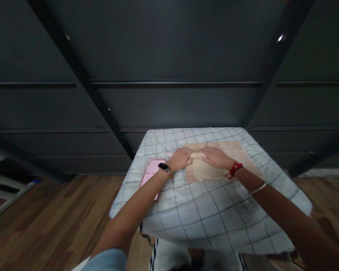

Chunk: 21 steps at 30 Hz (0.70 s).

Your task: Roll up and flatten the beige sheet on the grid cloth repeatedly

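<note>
My left hand (181, 159) lies over the left part of a pale rolling pin (196, 155), with the fingers bent across it. On the pin's right part rests my right hand (214, 156), its fingers reaching over the top. The pin lies crosswise at the far edge of a thin, pale sheet of dough (205, 171). Beneath the dough is a light peach-coloured mat or cloth (234, 148). My palms and fingertips hide much of the pin. Both hands are close together.
A white checked cloth (203, 205) covers the small table. Near my left forearm lies a pink phone (149, 174) showing a timer. A dark panelled wall (175, 107) stands behind the table, and a white frame (8, 192) is at far left on the wooden floor (81, 210).
</note>
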### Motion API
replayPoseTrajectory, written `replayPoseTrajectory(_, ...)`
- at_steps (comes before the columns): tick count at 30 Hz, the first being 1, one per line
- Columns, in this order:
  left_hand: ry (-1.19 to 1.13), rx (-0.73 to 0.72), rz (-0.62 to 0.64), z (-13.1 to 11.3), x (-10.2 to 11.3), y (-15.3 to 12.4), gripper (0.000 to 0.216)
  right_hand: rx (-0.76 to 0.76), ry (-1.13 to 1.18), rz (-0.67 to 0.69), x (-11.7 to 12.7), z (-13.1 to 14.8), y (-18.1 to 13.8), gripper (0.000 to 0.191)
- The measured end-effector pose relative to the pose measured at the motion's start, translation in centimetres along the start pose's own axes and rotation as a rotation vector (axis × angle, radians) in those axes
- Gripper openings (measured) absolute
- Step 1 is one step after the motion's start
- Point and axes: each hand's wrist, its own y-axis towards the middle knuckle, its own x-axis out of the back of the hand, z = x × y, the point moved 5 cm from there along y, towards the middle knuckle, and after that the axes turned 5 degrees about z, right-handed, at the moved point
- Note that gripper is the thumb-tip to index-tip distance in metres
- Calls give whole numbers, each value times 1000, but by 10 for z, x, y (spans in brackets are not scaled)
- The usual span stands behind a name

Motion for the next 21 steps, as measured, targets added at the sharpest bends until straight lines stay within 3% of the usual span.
replayPoseTrajectory(13, -59, 159, 44, 9, 0, 19, 38, 84, 103, 57, -8, -38, 46, 55)
replayPoseTrajectory(17, -41, 218, 43, -1, 2, 14, 36, 56, 59, 10, -11, -37, 42, 53)
replayPoseTrajectory(21, 55, 264, -26, -22, 3, 0, 33, 51, -2, -89, -14, -24, 17, 51)
